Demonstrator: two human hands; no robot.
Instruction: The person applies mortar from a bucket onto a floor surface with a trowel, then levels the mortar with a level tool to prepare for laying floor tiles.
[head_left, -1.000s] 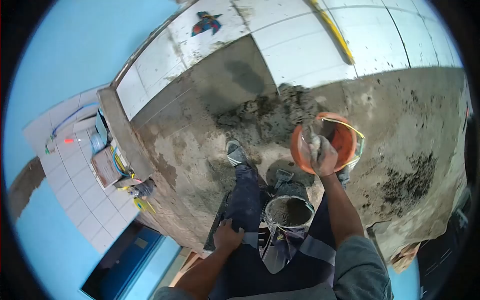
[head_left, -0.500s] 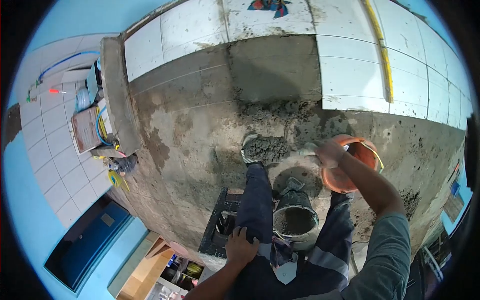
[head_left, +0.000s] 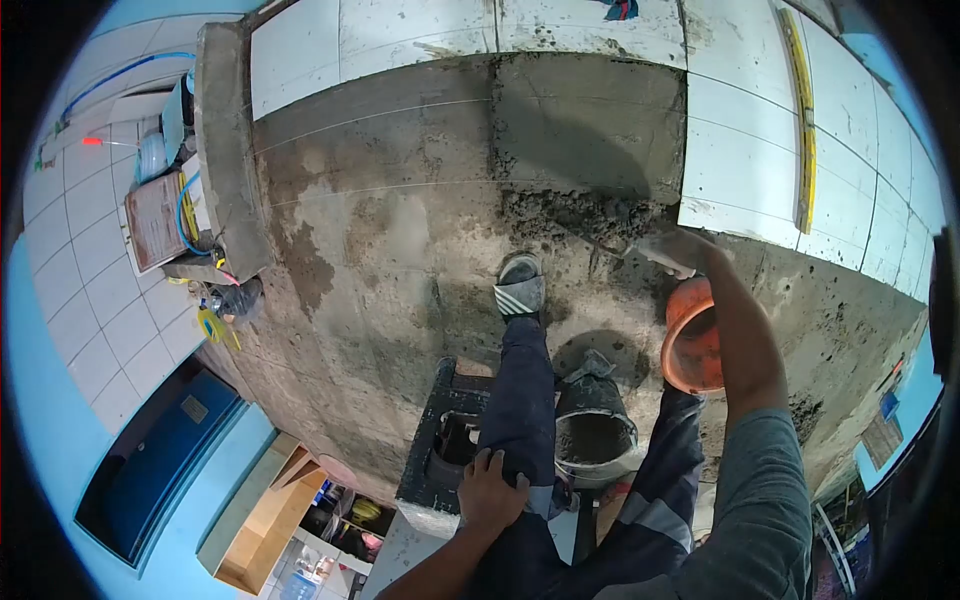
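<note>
My right hand (head_left: 680, 252) grips the handle of a trowel (head_left: 605, 246), whose dark blade is hard to tell from the mortar around it. The blade is at the loose grey mortar (head_left: 560, 215) along the near edge of a smoothed mortar bed (head_left: 590, 120). Below my right forearm stands an orange bucket (head_left: 690, 345), partly hidden by the arm. On my left knee my left hand (head_left: 492, 490) lies with its fingers spread, holding nothing. A black bucket (head_left: 597, 440) with grey mix inside stands between my legs.
White tiles (head_left: 740, 165) border the mortar bed, with a yellow level (head_left: 803, 130) lying on them. My sandalled foot (head_left: 520, 285) is on the rough floor. A black block-like stand (head_left: 450, 430) is beside my left leg. A low concrete ledge (head_left: 225, 130) runs at left.
My right hand has moved up and away with the trowel. The mortar heap on the blade near my foot is gone from there. My left hand stays on the knee; the view has shifted.
</note>
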